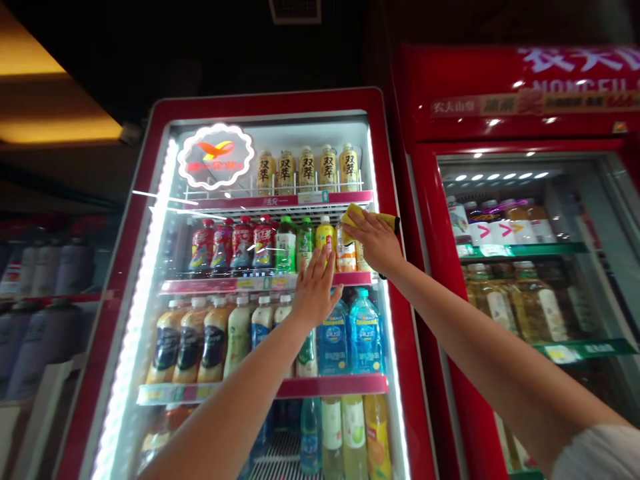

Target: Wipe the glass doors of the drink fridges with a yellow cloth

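Observation:
A glass door (225, 200) of a lit red drinks fridge (280, 100) stands in front of me, with rows of bottles behind it. My left hand (316, 287) is laid against the glass with its fingers stretched out, and nothing is in it. Higher and to the right, my right hand (379, 243) holds a yellow cloth (352, 215) against the glass by the door's right edge. The cloth has a dark edge and partly shows above the fingers. The palm's grip beneath is hidden.
A second red fridge (425, 200) with bottles stands close on the right. Inside the first fridge are yellow-labelled bottles (307, 170) and large blue bottles (367, 333). At the left, blurred shelves hold pale bottles (45, 267).

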`<move>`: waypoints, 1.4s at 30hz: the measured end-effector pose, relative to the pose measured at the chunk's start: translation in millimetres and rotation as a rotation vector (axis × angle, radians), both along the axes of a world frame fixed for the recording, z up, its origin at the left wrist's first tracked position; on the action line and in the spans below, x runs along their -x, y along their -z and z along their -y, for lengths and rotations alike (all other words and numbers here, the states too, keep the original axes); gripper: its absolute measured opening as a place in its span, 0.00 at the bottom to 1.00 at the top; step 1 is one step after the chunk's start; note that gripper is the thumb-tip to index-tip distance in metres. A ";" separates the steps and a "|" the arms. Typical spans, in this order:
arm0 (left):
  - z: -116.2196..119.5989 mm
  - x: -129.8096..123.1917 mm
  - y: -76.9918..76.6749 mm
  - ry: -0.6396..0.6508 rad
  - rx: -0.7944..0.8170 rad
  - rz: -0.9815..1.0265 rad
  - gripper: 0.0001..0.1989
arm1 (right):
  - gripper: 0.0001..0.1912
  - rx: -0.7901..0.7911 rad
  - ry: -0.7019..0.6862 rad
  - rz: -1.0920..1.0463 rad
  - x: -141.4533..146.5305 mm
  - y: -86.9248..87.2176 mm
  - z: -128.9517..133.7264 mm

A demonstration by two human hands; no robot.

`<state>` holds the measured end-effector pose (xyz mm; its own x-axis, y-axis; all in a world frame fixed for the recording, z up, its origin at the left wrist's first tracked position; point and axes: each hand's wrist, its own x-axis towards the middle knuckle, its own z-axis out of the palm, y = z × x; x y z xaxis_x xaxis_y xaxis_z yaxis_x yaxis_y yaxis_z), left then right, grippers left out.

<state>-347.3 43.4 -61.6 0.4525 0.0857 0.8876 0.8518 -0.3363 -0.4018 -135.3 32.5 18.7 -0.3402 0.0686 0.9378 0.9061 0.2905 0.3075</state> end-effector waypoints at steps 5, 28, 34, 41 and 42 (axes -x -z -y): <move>-7.8 -21.1 11.1 0.014 -0.030 0.038 0.43 | 0.27 -0.038 0.000 0.057 -16.6 48.1 -0.3; -13.7 -22.7 12.8 -0.026 -0.103 0.044 0.38 | 0.29 -0.016 -0.089 -0.021 -63.2 24.0 -8.4; -8.2 -23.8 10.7 -0.030 -0.020 0.043 0.38 | 0.27 0.005 -0.093 -0.012 -55.1 86.3 -0.4; 10.5 -18.7 5.7 -0.096 0.193 -0.017 0.41 | 0.24 0.055 -0.058 0.107 -64.4 158.7 11.9; 12.7 -15.9 8.7 -0.106 0.208 -0.021 0.41 | 0.24 0.053 -0.058 0.098 -64.5 148.9 9.6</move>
